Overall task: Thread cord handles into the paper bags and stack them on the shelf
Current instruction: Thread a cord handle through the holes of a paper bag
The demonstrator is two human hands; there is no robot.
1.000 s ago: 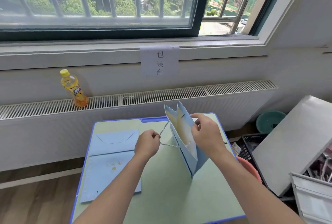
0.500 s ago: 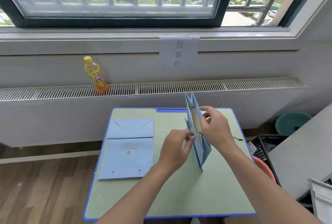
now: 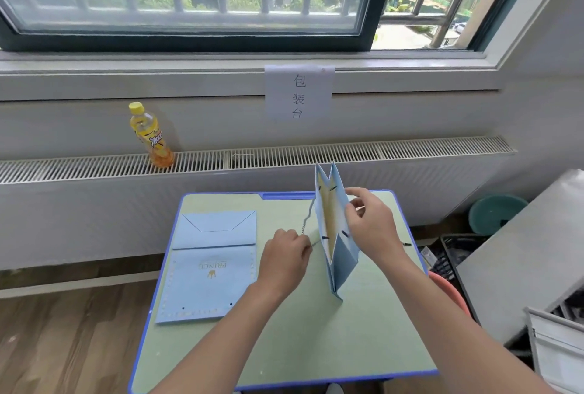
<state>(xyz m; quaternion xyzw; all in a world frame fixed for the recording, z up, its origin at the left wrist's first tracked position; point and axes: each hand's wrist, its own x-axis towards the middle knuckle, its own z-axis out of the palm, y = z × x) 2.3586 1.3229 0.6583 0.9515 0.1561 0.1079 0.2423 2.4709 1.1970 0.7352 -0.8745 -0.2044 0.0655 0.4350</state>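
Left hand pinches the cord at frame centre; right hand grips the standing paper bag rim. Risk: a hard tug tips the bag or tears the hole

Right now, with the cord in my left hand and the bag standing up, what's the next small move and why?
Probably draw the cord gently further left. The left hand pinches it beside the upright bag, it already runs to the bag's near side, and the right hand steadies the far side, so a light pull should seat the handle.
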